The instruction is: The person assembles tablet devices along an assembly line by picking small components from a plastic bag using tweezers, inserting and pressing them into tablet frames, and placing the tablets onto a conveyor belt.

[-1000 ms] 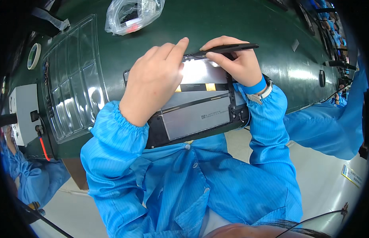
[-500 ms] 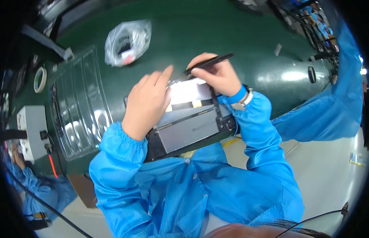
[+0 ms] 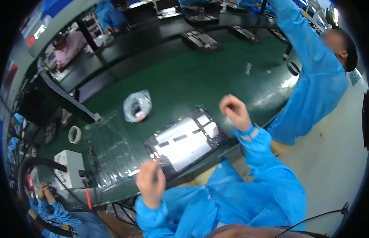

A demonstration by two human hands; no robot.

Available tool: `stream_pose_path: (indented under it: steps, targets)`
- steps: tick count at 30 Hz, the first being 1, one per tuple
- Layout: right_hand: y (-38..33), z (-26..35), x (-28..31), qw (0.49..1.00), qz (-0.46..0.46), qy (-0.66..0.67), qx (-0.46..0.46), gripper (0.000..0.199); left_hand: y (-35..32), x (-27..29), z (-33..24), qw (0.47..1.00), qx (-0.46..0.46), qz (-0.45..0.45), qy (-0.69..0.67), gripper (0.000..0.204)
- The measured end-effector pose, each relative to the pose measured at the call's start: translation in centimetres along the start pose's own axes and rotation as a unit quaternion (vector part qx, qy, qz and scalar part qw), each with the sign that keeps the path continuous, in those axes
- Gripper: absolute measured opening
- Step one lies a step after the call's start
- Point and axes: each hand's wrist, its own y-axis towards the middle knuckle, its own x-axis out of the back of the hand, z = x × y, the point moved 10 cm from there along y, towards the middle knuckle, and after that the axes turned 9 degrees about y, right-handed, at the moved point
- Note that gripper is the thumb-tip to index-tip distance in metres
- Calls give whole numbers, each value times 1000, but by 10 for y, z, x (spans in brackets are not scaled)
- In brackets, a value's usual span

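Observation:
An opened, tablet-like device (image 3: 188,142) lies on the green table in front of me, its black frame around bright silver panels with dark strips. At its near left corner is my left hand (image 3: 151,183), raised and somewhat blurred, fingers loosely bent and apart, with nothing visible in them. My right hand (image 3: 236,113) hovers past the device's right end, apart from it. Its fingers are curled round toward the thumb; whether they hold anything is hidden. The black pen-like tool seen earlier does not show.
A clear plastic tray (image 3: 111,152), a tape roll (image 3: 75,135) and a white box (image 3: 69,168) are at the left. Behind the device lies a bagged coil (image 3: 137,106). Similar devices (image 3: 202,41) line the far side. A co-worker (image 3: 317,83) reaches across at the right.
My view has lifted, showing more of the far table and a co-worker. Both hands have come off the device and apart, left toward me, right outward. The black tool has gone from sight.

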Motion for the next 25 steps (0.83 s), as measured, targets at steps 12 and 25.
stream_pose_path:
  steps: [12,25]
  targets:
    - [-57,-49,-11,937,-15,-322,-135,19,-85,-45,35,971,227,56,-50,55]
    - [80,-72,-125,962,169,-208,48,42,117,-82,59,994,-11,95,-51,46]
